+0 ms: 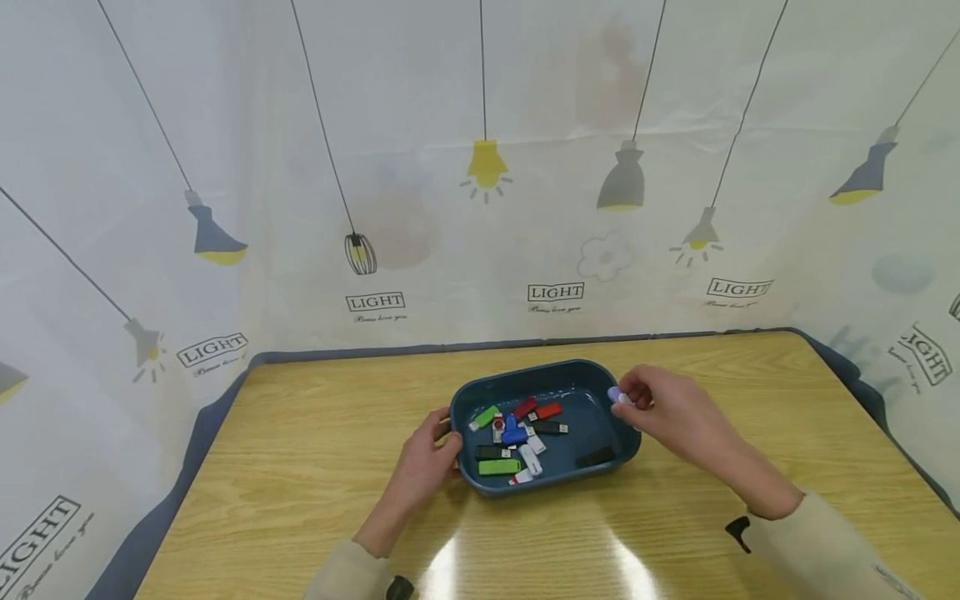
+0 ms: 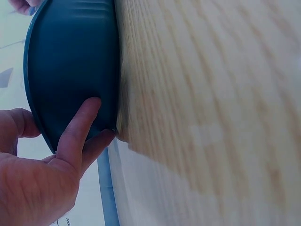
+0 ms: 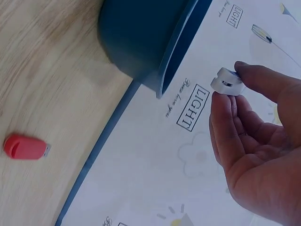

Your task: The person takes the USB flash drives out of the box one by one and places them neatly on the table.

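The right hand (image 1: pixel 671 412) is pinching a small white-and-purple piece (image 3: pixel 225 84) near the right end of the blue tub (image 1: pixel 592 425); the left hand (image 1: pixel 423 460) is gripping the left end. The head view is showing USB sticks (image 1: pixel 513 435) inside, the right wrist view alone a red stick (image 3: pixel 26 147) on the table (image 3: pixel 51 70)

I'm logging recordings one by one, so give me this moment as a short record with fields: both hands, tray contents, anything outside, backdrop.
Left grip: holds the left end of the blue tray
Right grip: pinches a small white-and-purple item by the tray's right rim
Tray contents: USB sticks in green, red, blue, black and white, mostly toward the left
Outside tray: red USB stick on the wooden table
Backdrop: white sheet printed with hanging lamps
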The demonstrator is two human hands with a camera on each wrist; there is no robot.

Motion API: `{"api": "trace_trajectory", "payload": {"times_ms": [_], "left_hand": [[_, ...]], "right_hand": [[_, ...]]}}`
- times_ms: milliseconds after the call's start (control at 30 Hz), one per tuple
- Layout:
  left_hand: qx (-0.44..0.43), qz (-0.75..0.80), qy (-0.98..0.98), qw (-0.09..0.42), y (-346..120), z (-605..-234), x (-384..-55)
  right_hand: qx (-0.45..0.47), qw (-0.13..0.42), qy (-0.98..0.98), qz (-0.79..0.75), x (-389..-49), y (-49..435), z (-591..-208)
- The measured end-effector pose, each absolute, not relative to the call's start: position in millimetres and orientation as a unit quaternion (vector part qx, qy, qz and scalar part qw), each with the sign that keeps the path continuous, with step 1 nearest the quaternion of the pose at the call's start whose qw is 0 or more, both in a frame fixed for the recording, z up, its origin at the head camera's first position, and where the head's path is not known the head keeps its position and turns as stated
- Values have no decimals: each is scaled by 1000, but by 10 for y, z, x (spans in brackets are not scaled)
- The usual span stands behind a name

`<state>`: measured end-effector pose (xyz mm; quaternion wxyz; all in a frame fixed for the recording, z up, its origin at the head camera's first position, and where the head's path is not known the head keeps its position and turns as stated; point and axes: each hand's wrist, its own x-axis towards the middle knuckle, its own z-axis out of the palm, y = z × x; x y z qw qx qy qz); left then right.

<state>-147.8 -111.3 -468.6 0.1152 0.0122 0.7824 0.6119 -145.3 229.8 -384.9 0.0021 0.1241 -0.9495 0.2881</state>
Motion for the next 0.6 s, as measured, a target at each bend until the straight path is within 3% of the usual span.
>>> {"api": "trace_trajectory", "payload": {"times_ms": [600], "left_hand": [[10,604,788,116,-1111,-4676,-1464]], "right_hand": [[72,6,-963,258,-1414,2879,-3957]]}}
